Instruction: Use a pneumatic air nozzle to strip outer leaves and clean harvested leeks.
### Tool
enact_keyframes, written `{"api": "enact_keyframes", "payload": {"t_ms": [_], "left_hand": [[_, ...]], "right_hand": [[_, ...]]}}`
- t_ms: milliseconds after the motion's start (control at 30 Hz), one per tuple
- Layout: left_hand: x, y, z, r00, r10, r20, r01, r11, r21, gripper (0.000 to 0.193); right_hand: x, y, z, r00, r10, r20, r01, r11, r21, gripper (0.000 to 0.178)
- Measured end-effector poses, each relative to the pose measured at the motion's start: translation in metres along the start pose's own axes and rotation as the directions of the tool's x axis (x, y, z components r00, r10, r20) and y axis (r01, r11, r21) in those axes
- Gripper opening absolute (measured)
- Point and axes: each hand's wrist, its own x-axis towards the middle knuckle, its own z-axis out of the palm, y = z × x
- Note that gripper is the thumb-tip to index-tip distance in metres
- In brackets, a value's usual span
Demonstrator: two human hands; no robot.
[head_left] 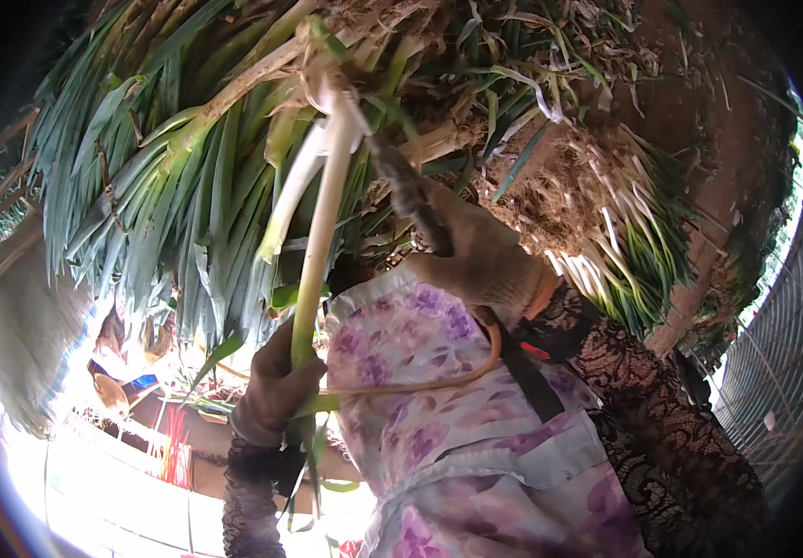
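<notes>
My left hand (279, 383), in a brownish glove, is closed round the green lower end of a long green onion (327, 200). The onion stands nearly upright, its white root end at the top. A peeled-back strip of outer skin (294, 191) hangs beside the stalk. In my gloved right hand (481, 246) is a dark, slim rod-like tool (406, 191), its tip close to the onion's white end. A tan hose (420, 383) loops from near my right wrist across the apron; where it joins is hidden.
A big heap of green onions (155, 214) with long leaves lies ahead and to the left. Another bundle (620, 232), roots and white stalks showing, rests on brown soil (699, 121) at right. Loose peelings (550, 56) cover the far side. Red strands (176, 451) hang at lower left.
</notes>
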Motion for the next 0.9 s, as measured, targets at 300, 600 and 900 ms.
{"api": "enact_keyframes", "payload": {"t_ms": [300, 600, 900], "left_hand": [[0.157, 0.017, -0.073, 0.587, 0.791, -0.174, -0.126, 0.301, 0.945, 0.035], [0.24, 0.086, -0.187, 0.789, 0.508, -0.346, 0.356, 0.081, 0.931, 0.065], [0.222, 0.083, -0.205, 0.877, 0.477, -0.059, 0.096, -0.054, 0.994, 0.082]], "right_hand": [[0.002, 0.022, -0.002, 0.933, 0.36, 0.013, -0.357, 0.93, -0.085, 0.075], [0.018, 0.019, 0.019, 0.971, 0.224, 0.082, -0.218, 0.973, -0.072, 0.072], [0.034, 0.002, 0.025, 0.968, 0.208, 0.141, -0.202, 0.978, -0.056, 0.064]]}}
